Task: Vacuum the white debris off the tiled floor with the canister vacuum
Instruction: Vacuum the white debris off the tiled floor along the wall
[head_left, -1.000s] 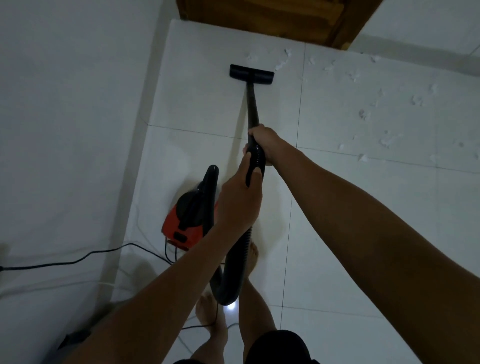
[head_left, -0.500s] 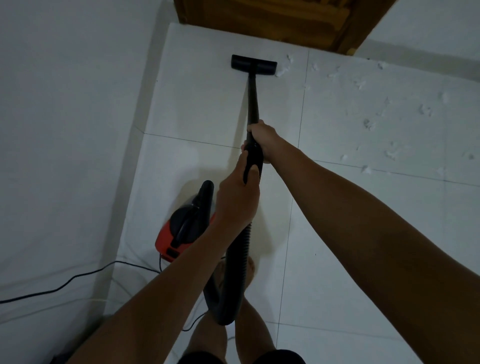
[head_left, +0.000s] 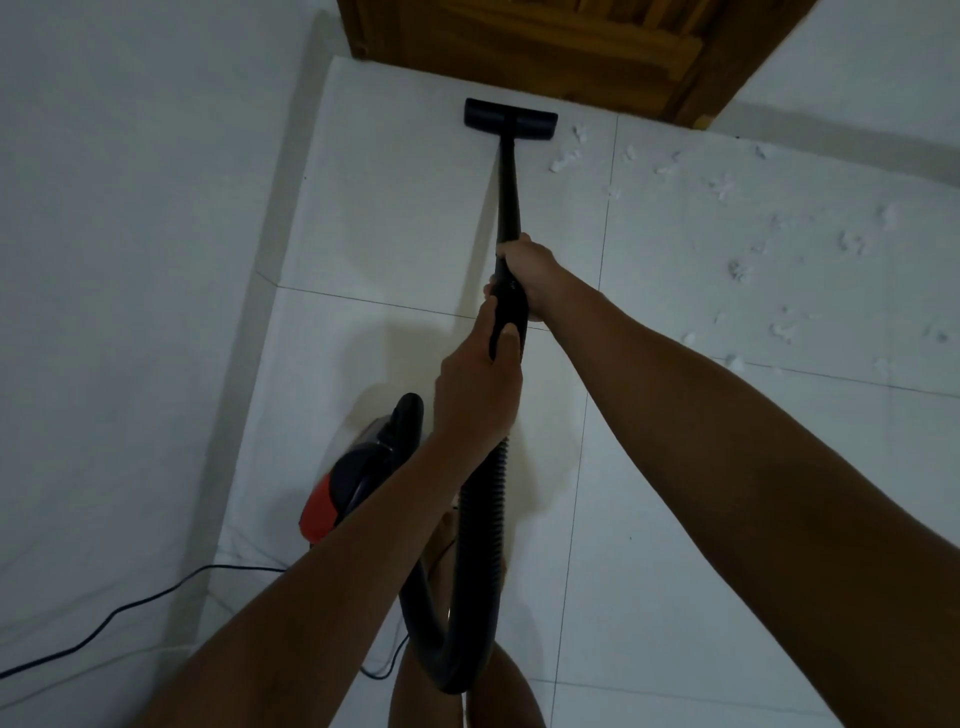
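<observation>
A black vacuum wand (head_left: 509, 192) runs away from me to its flat black floor head (head_left: 510, 119), which rests on the white tiles just before the wooden door. My right hand (head_left: 527, 267) grips the wand higher up. Just behind it, my left hand (head_left: 480, 384) grips the handle where the ribbed black hose (head_left: 480, 551) begins. The hose loops down between my legs. The red and black canister (head_left: 358, 473) sits on the floor to my left, partly hidden by my left forearm. White debris (head_left: 737, 270) is scattered over the tiles to the right of the floor head.
A white wall (head_left: 130, 260) runs along the left. The brown wooden door (head_left: 545, 41) closes off the far end. The black power cord (head_left: 130, 608) trails across the lower left. My bare legs (head_left: 498, 691) stand at the bottom edge.
The floor head has slid forward toward the door, over the spot where a few flakes lay. Both hands moved forward with the wand, and the canister now sits lower in view.
</observation>
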